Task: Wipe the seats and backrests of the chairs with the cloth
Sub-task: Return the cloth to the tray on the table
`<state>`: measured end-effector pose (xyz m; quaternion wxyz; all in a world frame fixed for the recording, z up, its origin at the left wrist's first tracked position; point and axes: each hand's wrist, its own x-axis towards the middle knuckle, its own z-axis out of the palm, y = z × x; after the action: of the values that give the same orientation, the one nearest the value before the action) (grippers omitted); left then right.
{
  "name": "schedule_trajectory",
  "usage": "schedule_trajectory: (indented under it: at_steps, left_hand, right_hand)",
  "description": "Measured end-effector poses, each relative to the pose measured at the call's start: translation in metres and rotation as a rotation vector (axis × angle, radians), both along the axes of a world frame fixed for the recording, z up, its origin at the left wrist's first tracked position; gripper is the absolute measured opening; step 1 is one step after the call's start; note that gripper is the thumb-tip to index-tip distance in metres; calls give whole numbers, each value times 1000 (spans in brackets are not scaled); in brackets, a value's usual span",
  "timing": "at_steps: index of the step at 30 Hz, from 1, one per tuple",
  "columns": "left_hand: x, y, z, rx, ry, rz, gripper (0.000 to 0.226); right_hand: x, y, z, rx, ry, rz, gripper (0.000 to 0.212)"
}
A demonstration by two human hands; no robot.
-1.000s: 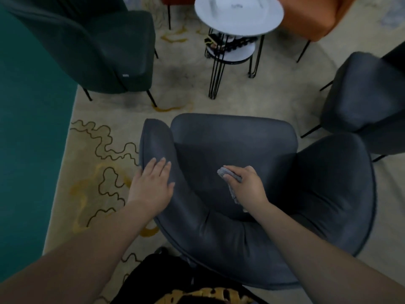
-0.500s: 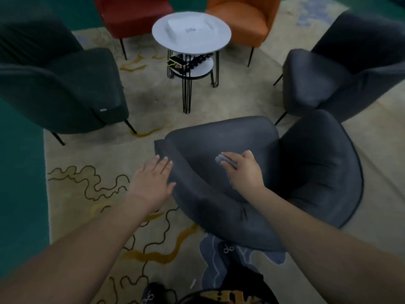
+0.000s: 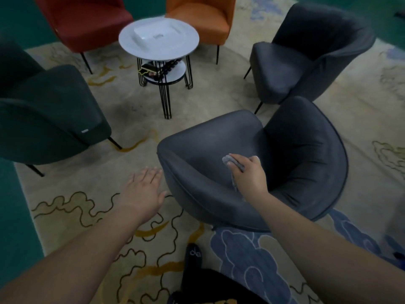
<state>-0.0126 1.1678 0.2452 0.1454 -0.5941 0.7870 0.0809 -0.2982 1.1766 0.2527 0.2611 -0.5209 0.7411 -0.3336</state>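
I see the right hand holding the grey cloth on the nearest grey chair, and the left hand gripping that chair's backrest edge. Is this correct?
Not quite. The head view shows the left hand open with straight fingers, beside the grey chair's edge over the rug, not gripping it. The rest is right: the right hand holds the grey cloth on that chair.

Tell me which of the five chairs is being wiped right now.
The nearest dark grey upholstered chair: the right hand holds the grey cloth on its seat. The other grey, green, red and orange chairs go untouched.
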Motion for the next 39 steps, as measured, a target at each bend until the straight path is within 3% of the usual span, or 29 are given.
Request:
schedule_trajectory:
  at_steps: [6, 20, 39]
  left_hand:
    - [11, -51, -3, 16, -34, -16, 67]
    - [86, -136, -5, 23, -45, 77, 67]
    - [236, -340, 6, -6, -53, -116, 67]
  right_hand:
    - [1, -58, -1, -9, -72, -51, 23]
    - [61, -149, -19, 68, -13, 44, 28]
    - [209, -309, -1, 79, 91, -68, 25]
